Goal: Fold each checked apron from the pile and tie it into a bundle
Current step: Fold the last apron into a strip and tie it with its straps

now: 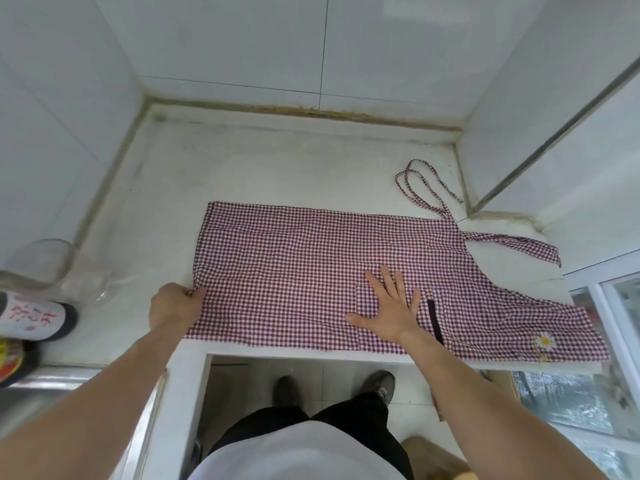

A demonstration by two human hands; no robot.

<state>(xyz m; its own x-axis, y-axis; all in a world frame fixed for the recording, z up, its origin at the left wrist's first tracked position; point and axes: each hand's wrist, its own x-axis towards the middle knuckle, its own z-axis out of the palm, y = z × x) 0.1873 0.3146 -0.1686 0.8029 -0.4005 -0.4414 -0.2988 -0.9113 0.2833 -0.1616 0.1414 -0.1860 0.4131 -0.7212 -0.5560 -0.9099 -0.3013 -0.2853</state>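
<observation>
Head view showed me the checked apron (311, 268) spread flat on the counter (242, 161). My left hand (175, 304) pinched its left edge; my right hand (389, 306) lay flat beside its pocket (367, 323). Thin, limp cloth (likely to slide), best gripped at corners.
</observation>
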